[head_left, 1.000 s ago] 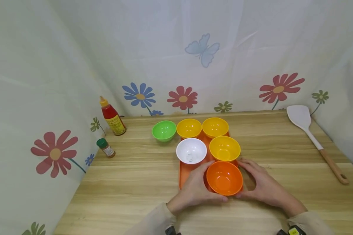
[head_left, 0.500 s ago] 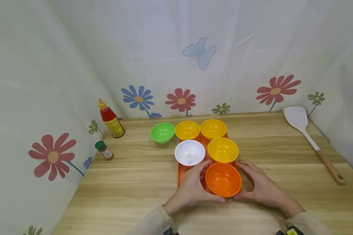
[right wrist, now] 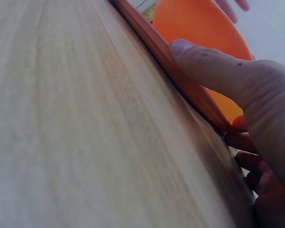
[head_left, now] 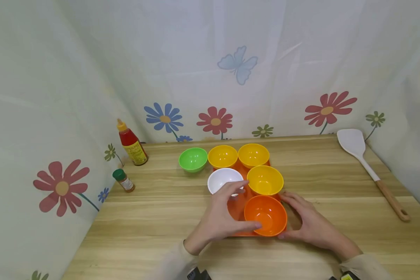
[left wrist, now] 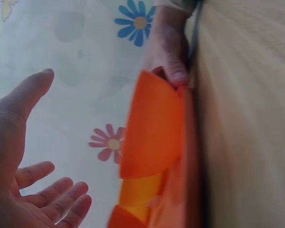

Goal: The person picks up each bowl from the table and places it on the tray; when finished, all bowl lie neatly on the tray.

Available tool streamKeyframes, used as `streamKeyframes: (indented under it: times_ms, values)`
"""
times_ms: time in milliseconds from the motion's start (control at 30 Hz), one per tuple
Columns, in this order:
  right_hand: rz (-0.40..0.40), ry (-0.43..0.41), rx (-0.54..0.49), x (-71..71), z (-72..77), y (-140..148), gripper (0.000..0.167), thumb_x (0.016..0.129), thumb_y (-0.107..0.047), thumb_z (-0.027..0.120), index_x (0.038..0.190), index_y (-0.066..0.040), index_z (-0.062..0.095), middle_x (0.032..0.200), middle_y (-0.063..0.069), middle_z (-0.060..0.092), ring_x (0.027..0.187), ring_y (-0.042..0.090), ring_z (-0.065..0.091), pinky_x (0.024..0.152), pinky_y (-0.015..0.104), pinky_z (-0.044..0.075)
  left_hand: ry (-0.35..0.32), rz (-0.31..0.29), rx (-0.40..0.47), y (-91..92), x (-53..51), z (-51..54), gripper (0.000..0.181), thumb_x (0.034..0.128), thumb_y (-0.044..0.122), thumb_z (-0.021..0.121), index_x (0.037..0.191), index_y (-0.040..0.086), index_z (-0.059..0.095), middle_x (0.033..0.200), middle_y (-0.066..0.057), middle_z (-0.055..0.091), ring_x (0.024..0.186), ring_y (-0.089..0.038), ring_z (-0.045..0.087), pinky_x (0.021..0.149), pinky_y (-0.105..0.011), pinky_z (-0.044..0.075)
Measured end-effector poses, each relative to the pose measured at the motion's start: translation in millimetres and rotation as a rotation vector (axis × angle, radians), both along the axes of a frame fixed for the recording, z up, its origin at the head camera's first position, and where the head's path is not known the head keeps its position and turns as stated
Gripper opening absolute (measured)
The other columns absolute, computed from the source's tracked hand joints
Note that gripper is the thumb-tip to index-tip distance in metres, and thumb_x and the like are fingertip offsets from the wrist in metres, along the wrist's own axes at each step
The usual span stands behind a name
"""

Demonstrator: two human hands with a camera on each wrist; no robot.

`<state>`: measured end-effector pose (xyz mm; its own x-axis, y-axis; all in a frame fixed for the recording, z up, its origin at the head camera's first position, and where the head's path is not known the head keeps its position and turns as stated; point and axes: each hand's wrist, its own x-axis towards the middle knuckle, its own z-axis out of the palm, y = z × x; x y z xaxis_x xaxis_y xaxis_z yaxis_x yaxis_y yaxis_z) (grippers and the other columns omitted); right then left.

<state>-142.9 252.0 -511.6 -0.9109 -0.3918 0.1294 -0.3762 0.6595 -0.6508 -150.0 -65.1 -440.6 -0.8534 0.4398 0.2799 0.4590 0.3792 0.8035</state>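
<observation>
An orange bowl [head_left: 266,214] sits at the near right corner of an orange tray [head_left: 235,208]. Behind it stand a yellow bowl [head_left: 265,181] and, to the left, a white bowl [head_left: 220,178], partly covered by my left hand [head_left: 217,216]. That hand hovers above the tray with fingers spread, thumb over the orange bowl's near side. In the left wrist view nothing lies between its thumb and fingers. My right hand [head_left: 311,223] grips the tray's near right corner beside the orange bowl, thumb [right wrist: 204,61] against the tray's edge and fingers curled along the side.
Two more yellow bowls [head_left: 223,156] stand in the back row, with a green bowl [head_left: 193,160] at their left. A red sauce bottle [head_left: 132,144] and a green-capped jar [head_left: 123,180] are at far left. A white spatula with a wooden handle [head_left: 392,198] lies at right.
My left hand has let go beside the orange bowl and moved up and left, now partly over the white bowl. The right hand and the bowls stay where they were.
</observation>
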Motion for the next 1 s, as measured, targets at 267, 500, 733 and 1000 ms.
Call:
streamKeyframes:
  times_ms: [267, 500, 733, 1000]
  values:
    - [0.002, 0.015, -0.005, 0.1, 2.4, 0, 0.118, 0.075, -0.073, 0.094, 0.164, -0.009, 0.051, 0.167, 0.014, 0.049, 0.150, 0.050, 0.046, 0.114, 0.086, 0.038, 0.163, 0.073, 0.064, -20.3, -19.6, 39.4, 0.089, 0.0798, 0.043, 0.100, 0.158, 0.034, 0.059, 0.148, 0.012, 0.064, 0.135, -0.015, 0.060, 0.112, -0.049, 0.057]
    - [-0.002, -0.004, 0.008, 0.9, 1.8, -1, 0.119, 0.075, -0.075, 0.093, 0.165, -0.010, 0.051, 0.167, 0.016, 0.049, 0.150, 0.051, 0.046, 0.114, 0.086, 0.038, 0.295, 0.191, 0.126, -47.3, -34.9, 72.8, 0.090, 0.0808, 0.039, 0.099, 0.161, 0.030, 0.058, 0.157, 0.012, 0.061, 0.142, -0.017, 0.056, 0.115, -0.050, 0.054]
    - [-0.002, -0.001, 0.011, 0.2, 0.0, -2, 0.119, 0.075, -0.076, 0.093, 0.165, -0.011, 0.051, 0.167, 0.015, 0.049, 0.150, 0.051, 0.046, 0.114, 0.086, 0.038, 0.406, 0.264, 0.203, -73.7, -49.0, 92.2, 0.093, 0.0798, 0.033, 0.099, 0.163, 0.027, 0.057, 0.155, 0.007, 0.062, 0.144, -0.018, 0.056, 0.119, -0.050, 0.051]
    - [-0.009, 0.011, 0.013, -0.1, -2.4, 0, 0.118, 0.074, -0.076, 0.093, 0.165, -0.012, 0.051, 0.166, 0.014, 0.050, 0.149, 0.050, 0.047, 0.113, 0.085, 0.039, 0.456, 0.305, 0.211, -95.6, -67.8, 94.3, 0.096, 0.0827, 0.027, 0.096, 0.167, 0.023, 0.052, 0.166, 0.004, 0.054, 0.151, -0.021, 0.051, 0.123, -0.058, 0.047]
